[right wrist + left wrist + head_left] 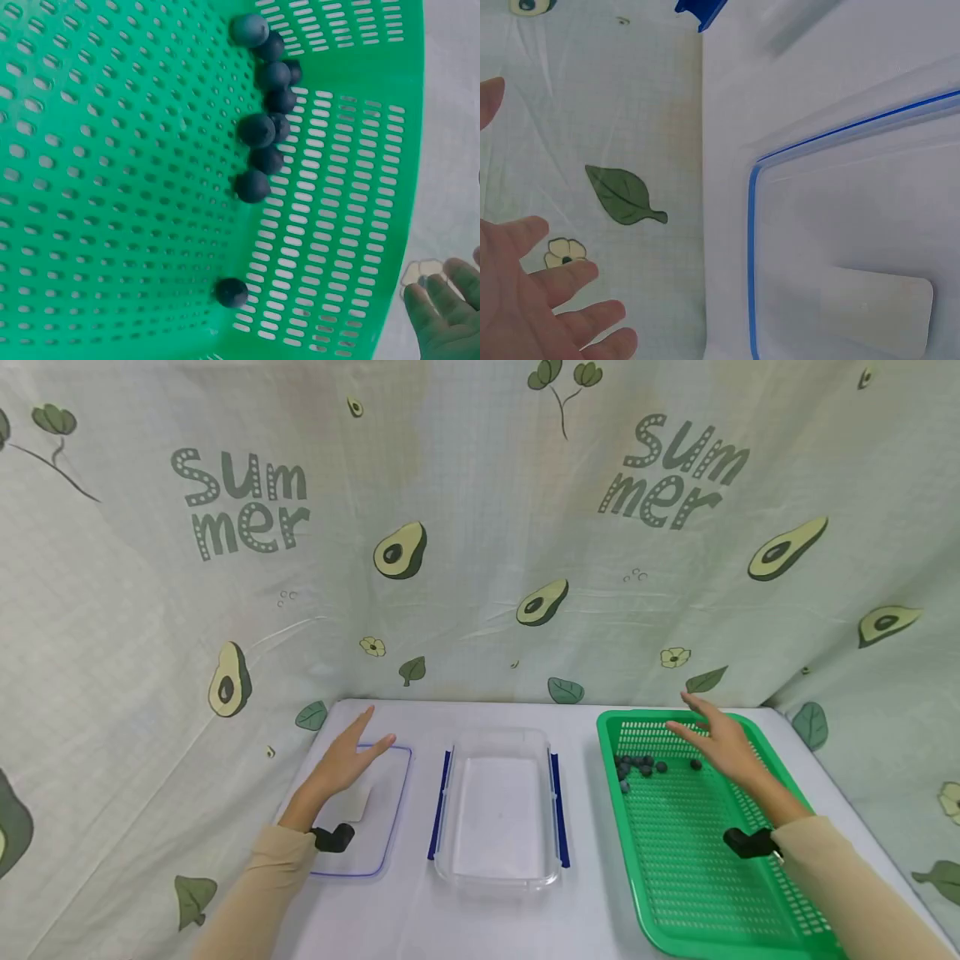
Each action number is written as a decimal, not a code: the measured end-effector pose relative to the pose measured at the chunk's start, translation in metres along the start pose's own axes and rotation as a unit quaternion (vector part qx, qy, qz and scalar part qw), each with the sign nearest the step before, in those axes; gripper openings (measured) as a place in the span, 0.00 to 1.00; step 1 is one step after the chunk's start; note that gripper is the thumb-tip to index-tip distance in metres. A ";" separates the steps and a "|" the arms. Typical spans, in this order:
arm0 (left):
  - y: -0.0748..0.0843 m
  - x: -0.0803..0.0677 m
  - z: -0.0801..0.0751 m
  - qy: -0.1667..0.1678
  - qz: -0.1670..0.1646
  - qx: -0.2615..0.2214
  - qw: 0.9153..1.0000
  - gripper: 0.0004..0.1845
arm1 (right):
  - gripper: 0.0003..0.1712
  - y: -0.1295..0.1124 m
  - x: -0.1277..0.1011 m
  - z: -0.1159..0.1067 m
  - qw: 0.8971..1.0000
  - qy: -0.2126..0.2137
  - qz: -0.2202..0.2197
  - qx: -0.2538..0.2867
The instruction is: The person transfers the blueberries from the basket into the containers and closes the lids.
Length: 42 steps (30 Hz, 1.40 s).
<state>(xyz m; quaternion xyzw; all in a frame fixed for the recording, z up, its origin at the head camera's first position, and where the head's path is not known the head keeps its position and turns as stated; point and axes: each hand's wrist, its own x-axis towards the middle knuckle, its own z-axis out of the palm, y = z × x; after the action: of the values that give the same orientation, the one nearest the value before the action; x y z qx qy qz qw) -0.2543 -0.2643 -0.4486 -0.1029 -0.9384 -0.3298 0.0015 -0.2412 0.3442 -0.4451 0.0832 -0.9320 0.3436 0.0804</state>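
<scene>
My left hand [351, 758] is open with straight fingers, over the far end of a clear lid with a blue rim [378, 835] that lies flat on the white table. In the left wrist view its fingers [551, 300] show at the lower left, beside the lid [855, 225]. My right hand [714, 739] is open, fingers spread, over the far part of a green perforated basket [697, 860]. Several blueberries [637, 767] lie in the basket's far left corner, left of the hand. The right wrist view shows the berry cluster [259, 131], one lone berry [231, 292] and my fingertips [450, 315].
An empty clear container with blue side clasps [498, 810] stands between lid and basket. A white label [877, 311] is on the lid. An avocado-print cloth [480, 568] hangs behind the table and on both sides. The white table [588, 893] shows between container and basket.
</scene>
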 end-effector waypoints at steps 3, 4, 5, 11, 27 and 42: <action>0.001 0.000 0.004 -0.003 -0.007 -0.026 1.000 0.47 | 0.40 0.000 -0.002 0.005 1.000 0.012 -0.012 0.026; 0.002 0.000 0.005 -0.004 -0.011 -0.034 0.999 0.47 | 0.38 -0.001 -0.003 0.006 0.999 0.018 -0.018 0.034; 0.003 0.000 0.007 -0.005 -0.016 -0.041 0.999 0.47 | 0.37 -0.001 -0.003 0.008 0.998 0.023 -0.022 0.046; 0.007 0.000 0.016 -0.007 -0.046 -0.087 0.995 0.46 | 0.30 0.000 -0.006 0.018 0.995 0.045 -0.014 0.093; 0.018 0.001 0.047 -0.045 -0.064 -0.295 0.952 0.36 | 0.22 0.003 -0.012 0.044 0.986 0.018 0.000 0.168; 0.025 -0.003 0.071 -0.056 -0.098 -0.357 0.927 0.34 | 0.20 0.010 -0.018 0.068 0.973 -0.019 0.016 0.232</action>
<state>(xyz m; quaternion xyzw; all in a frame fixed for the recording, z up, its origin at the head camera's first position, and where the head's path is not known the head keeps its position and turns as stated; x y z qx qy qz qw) -0.2418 -0.2017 -0.4887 -0.0220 -0.7623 -0.6357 -0.1199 -0.2323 0.3087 -0.5059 0.0911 -0.8296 0.5497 0.0361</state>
